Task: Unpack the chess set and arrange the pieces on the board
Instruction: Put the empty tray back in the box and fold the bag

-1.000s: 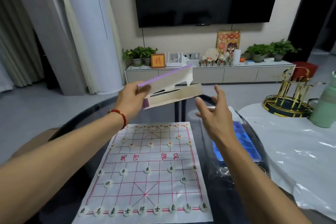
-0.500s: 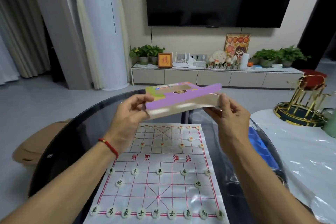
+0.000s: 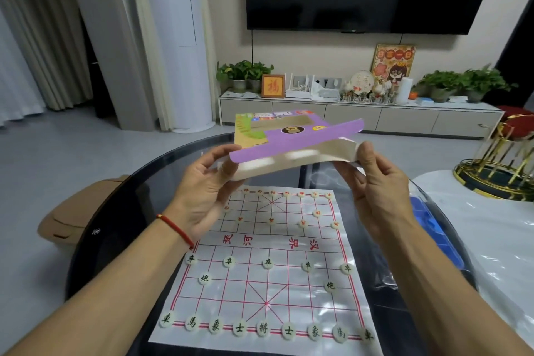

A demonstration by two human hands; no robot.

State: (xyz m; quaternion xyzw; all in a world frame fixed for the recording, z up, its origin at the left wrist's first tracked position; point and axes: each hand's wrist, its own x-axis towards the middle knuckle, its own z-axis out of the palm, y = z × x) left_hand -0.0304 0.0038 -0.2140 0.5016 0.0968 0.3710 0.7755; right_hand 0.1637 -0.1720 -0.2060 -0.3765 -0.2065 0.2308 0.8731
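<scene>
The left hand (image 3: 202, 182) pinches the left end of a flat purple-and-tan cardboard chess box (image 3: 291, 143), thumb on top and fingers curled underneath. The right hand (image 3: 375, 182) pinches the box's right end, its thumb pressed against the pale inner flap there. Between the two grips the box hangs in the air above the far edge of the bench, well clear of the surface and tilted so its right side sits slightly higher. Its lid is purple with a green patch at the far left corner, a cut-out window and a small dark oval emblem; the underside is plain cream card, bowed a little between the hands. A thin red string bracelet (image 3: 176, 228) circles the left wrist.

Below the hands, a white plastic sheet chess board with red grid lines (image 3: 260, 283) lies flat on the round dark glass bench (image 3: 115, 240), reaching from near the far edge to the near edge. Small round cream chess pieces (image 3: 267, 263) stand on the line crossings: black-lettered ones fill the near rows, red-lettered ones the far rows. Near the bench's right edge lies a blue plastic tray (image 3: 433, 228), partly under clear wrapping. Further right, a gold wire rack (image 3: 500, 165) stands on a white surface covered in clear film.
</scene>
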